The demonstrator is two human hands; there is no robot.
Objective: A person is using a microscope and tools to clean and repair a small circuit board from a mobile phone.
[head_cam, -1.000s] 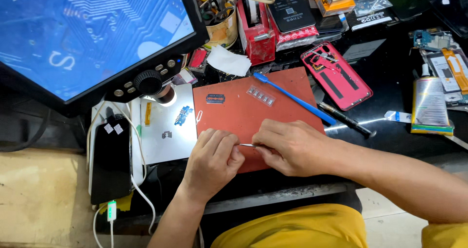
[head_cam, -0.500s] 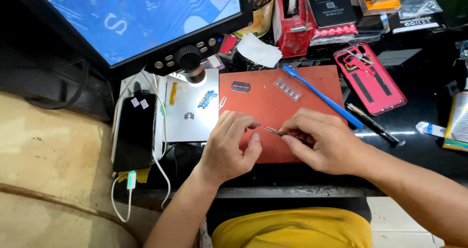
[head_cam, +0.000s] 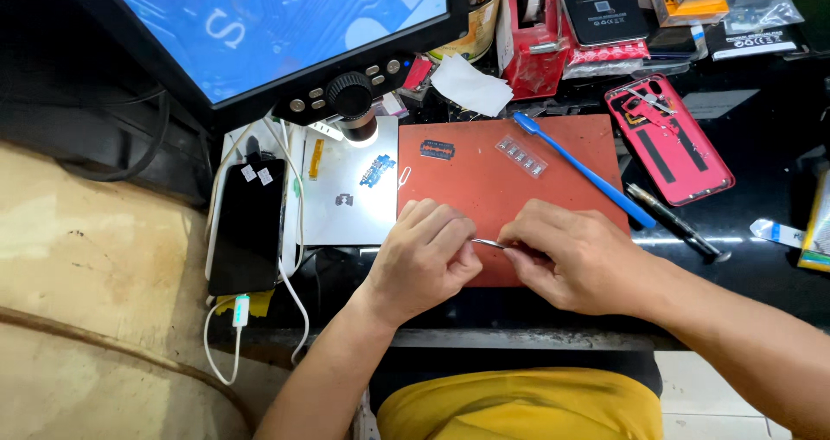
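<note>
Both my hands rest on the near edge of a red work mat (head_cam: 484,172). My right hand (head_cam: 571,258) grips thin metal tweezers (head_cam: 489,244) whose tip points left into my left hand (head_cam: 428,258). The left hand's fingers are curled around something small that I cannot make out. Further back on the mat lie a razor blade (head_cam: 437,149), a clear strip of small parts (head_cam: 521,156) and a blue brush (head_cam: 584,170).
A microscope lens (head_cam: 354,111) under a blue screen (head_cam: 277,16) lights a white plate (head_cam: 354,189) with tiny parts. A black phone (head_cam: 248,237) on a white cable lies left. A pink phone back (head_cam: 670,137), a black pen (head_cam: 679,222) and boxes sit right and behind.
The view has shifted, so the bench sits further right and lower in frame. My hands stay together at the mat's near edge, with the tweezers still between them.
</note>
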